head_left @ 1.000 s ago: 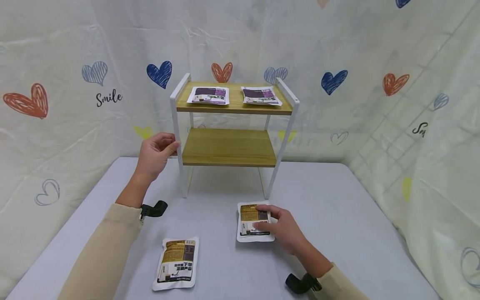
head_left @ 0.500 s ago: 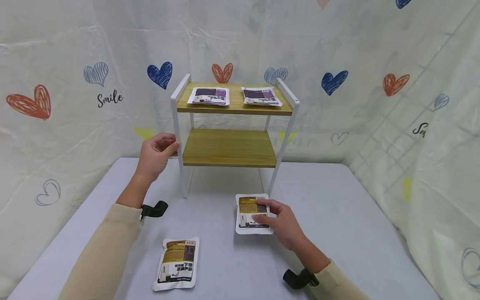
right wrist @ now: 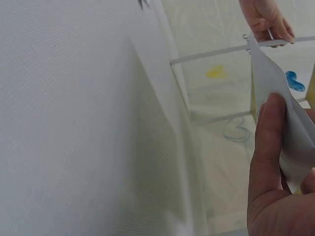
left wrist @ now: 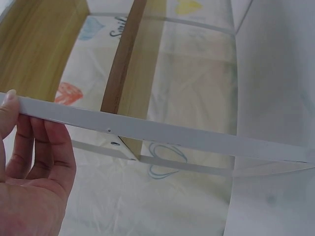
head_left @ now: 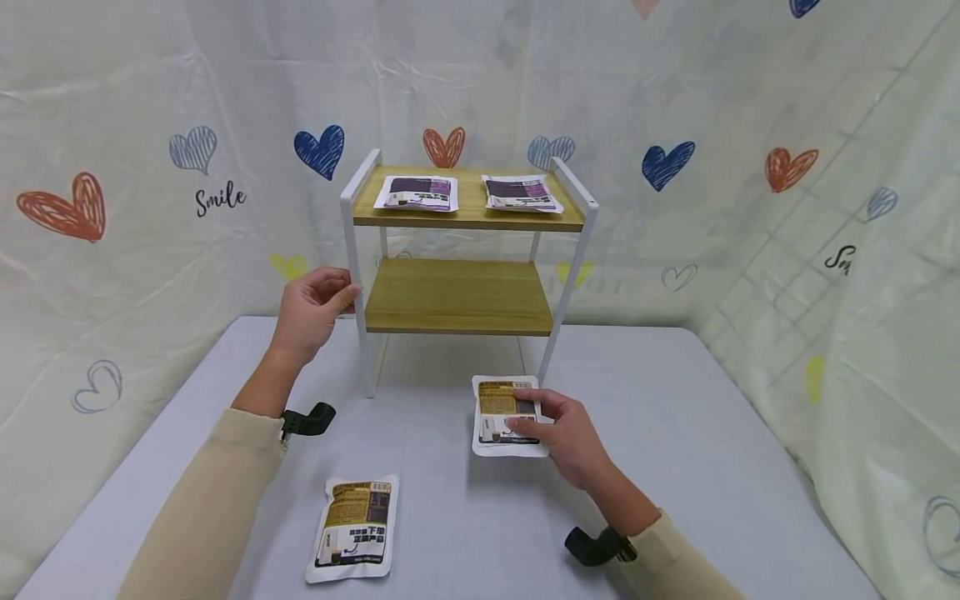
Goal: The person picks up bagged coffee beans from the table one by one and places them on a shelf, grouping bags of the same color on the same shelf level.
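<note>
The left hand [head_left: 311, 310] grips the white front post of the small two-tier rack [head_left: 457, 296] at the level of its lower shelf, fingers and thumb curled round the metal, which looks like steadying. The right hand [head_left: 564, 433] pinches a brown-labelled pouch [head_left: 504, 414] by its right edge, thumb on top and fingers beneath; the pouch is lifted off the bench [head_left: 697, 433], just in front of the rack's right front leg. I take this to be the carrying step, the pouch on its way toward the bare lower shelf. The next move would call for raising it level with that shelf and sliding it in flat between the posts without clipping the top board. A second brown pouch [head_left: 354, 527] lies flat on the bench nearer the person, and two purple pouches [head_left: 420, 192] sit side by side on the top shelf.
</note>
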{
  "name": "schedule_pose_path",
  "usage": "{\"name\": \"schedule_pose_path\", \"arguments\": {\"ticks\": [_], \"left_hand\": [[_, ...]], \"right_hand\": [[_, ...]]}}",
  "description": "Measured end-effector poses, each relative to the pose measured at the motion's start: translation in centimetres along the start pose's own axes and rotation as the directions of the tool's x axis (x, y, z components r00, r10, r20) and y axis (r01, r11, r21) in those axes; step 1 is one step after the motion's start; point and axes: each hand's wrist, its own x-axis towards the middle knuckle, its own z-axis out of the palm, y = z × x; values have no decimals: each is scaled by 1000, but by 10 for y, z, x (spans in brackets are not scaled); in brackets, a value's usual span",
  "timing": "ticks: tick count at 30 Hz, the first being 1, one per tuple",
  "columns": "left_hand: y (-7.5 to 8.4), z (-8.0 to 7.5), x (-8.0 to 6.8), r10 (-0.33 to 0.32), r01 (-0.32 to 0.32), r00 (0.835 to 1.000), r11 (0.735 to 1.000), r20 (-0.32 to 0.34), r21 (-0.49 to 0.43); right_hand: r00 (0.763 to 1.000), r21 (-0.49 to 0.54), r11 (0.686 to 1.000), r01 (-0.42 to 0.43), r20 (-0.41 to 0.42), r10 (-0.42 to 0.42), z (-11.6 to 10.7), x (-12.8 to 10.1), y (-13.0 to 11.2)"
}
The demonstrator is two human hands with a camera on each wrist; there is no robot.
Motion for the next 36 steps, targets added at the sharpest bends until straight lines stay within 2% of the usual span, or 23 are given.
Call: {"name": "schedule_pose_path", "arguments": {"ticks": [15,36], "left_hand": [[-2,-1,-1,-2,2,1000,1000,5,0],[0,-1,1,-9,9,1000,1000,4,-1]], "right_hand": [[1000,67,997,23,13,-24,-6,5,-16],[995,69,993,97,14,-98,-12,13,-37]]}}
